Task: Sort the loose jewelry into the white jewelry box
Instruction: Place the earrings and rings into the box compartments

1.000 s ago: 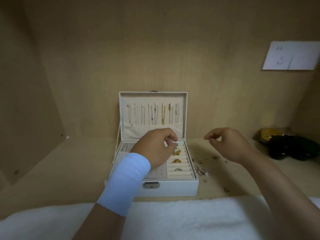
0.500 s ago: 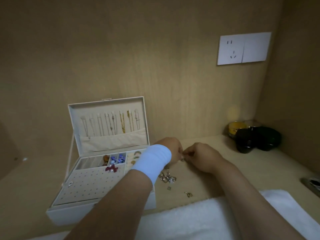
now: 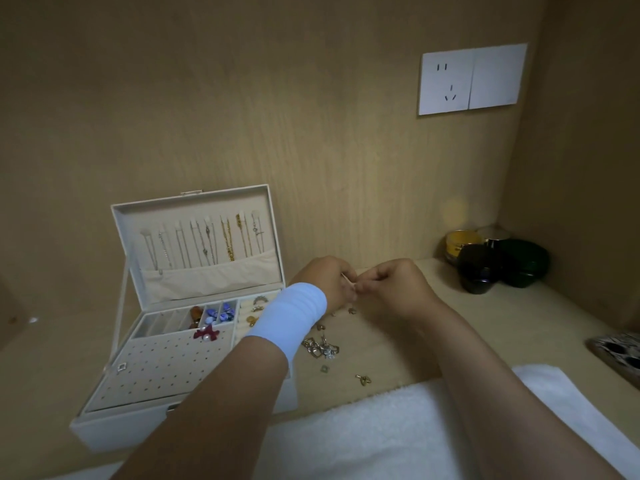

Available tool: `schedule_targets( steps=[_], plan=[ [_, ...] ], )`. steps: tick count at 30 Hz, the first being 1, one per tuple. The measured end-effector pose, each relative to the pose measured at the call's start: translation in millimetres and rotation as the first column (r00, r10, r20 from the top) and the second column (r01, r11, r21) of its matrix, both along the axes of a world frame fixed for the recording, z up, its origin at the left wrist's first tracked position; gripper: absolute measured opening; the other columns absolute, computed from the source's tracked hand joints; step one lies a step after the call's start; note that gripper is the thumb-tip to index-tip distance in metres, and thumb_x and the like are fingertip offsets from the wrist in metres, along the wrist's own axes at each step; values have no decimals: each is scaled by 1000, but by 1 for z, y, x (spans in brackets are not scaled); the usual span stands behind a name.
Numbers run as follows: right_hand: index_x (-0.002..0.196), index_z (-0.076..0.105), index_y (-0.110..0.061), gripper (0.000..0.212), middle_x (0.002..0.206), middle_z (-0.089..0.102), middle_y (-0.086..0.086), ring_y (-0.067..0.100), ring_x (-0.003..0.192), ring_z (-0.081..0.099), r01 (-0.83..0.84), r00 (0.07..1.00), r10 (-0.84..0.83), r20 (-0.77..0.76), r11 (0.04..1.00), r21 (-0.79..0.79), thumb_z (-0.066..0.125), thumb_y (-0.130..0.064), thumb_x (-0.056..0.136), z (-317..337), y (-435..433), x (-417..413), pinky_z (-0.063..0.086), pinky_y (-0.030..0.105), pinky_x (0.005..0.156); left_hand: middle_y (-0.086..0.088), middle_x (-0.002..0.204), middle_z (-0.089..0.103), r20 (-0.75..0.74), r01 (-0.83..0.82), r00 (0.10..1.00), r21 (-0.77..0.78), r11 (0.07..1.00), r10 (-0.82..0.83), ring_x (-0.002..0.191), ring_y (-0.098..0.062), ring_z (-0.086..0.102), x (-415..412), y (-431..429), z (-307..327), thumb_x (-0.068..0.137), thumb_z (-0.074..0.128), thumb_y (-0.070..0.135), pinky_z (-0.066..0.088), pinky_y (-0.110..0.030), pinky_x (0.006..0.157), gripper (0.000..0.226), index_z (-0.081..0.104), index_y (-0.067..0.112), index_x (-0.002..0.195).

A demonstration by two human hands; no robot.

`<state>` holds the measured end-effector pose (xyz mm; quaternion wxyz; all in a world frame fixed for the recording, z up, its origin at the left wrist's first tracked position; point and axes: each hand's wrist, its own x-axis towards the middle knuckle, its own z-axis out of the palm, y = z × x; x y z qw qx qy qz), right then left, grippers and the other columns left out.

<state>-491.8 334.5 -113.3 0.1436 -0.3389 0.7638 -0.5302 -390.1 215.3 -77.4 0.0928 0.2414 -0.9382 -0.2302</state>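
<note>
Your left hand (image 3: 325, 282) and right hand (image 3: 398, 289) together pinched a small piece (image 3: 349, 282), seemingly readying it for the white jewelry box (image 3: 114, 431).

wooden shelf (image 3: 502, 320) | white jewelry box (image 3: 104, 433) | loose jewelry (image 3: 322, 349) | dark jars (image 3: 479, 268) | white towel (image 3: 381, 434)

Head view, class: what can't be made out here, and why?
All in the head view.
- small piece pinched between left hand and right hand: tiny, mostly covered by them.
- ring rows of the jewelry box: behind the wristband.
- patterned object: cut by right edge.
- loose jewelry: too small to identify.
</note>
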Motion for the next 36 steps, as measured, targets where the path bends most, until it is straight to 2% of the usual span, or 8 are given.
schedule_targets(
  steps=[3, 7, 10, 13, 22, 29, 31, 36],
  plan=[
    [86, 78, 2, 17, 72, 71, 8, -3, 40, 48, -16, 985, 40, 171, 990, -142, 77, -15, 85, 8, 3, 7, 39, 11, 45, 12, 79, 68, -126, 43, 991, 32, 999, -38, 82, -8, 64, 6, -1, 5, 75, 78, 24, 52, -23, 80, 18, 74, 30, 92],
    [92, 76, 5, 23, 81, 71, 11, -4, 38, 47, -38, 988, 53, 148, 994, -99, 73, -18, 89, 8, 2, 8, 36, 9, 43, 7, 87, 72, -132, 55, 990, -11, 998, -56, 85, -8, 66, 13, -3, 10, 79, 76, 20, 52, -23, 83, 14, 78, 25, 92],
    [79, 78, -10, 23, 83, 75, 0, 0, 61, 63, -5, 998, 9, -55, 996, 85, 71, -30, 88, 1, -1, 3, 55, 25, 64, 5, 103, 72, -111, -13, 994, -1, 1000, 13, 98, -11, 65, 17, -9, 10, 82, 75, 25, 48, -24, 91, 19, 77, 20, 100],
    [79, 77, -33, 12, 83, 73, -16, 4, 82, 66, 18, 956, 89, -281, 934, 358, 74, -44, 80, -2, -2, 7, 54, 29, 80, 6, 107, 71, -120, -38, 992, -16, 999, 36, 101, -12, 64, 23, -14, 12, 86, 71, 27, 47, -24, 92, 15, 77, 20, 98],
    [76, 72, -32, 13, 75, 64, -22, 4, 83, 60, 63, 904, 122, -410, 910, 410, 66, -33, 88, 3, -7, 25, 44, 26, 70, 15, 102, 70, -264, 5, 965, 21, 1000, 1, 80, 8, 56, 74, -14, 29, 89, 67, 29, 40, -12, 82, 21, 74, 28, 109],
    [81, 74, -33, 10, 86, 71, -22, -12, 65, 55, -167, 883, 229, -411, 969, 183, 69, -37, 89, 37, -24, 90, 48, 25, 69, 20, 94, 72, -350, -76, 930, 121, 990, 115, 87, 6, 64, 155, -44, 43, 86, 70, 31, 47, -8, 78, 16, 75, 37, 100],
    [83, 75, -34, 8, 86, 71, -21, -10, 64, 56, -251, 860, 303, -410, 952, 176, 71, -37, 89, 50, -33, 114, 50, 26, 70, 23, 93, 71, -365, -117, 916, 150, 982, 165, 91, 3, 63, 181, -58, 43, 85, 72, 32, 48, -18, 85, 13, 76, 39, 95],
    [86, 75, -33, 7, 86, 71, -21, -9, 73, 59, -424, 714, 535, -451, 843, 330, 71, -37, 88, 76, -66, 167, 53, 25, 75, 7, 62, 70, -408, -160, 873, 276, 948, 266, 58, -3, 59, 233, -84, 37, 84, 74, 23, 50, -17, 69, 18, 74, 36, 97]
  ],
)
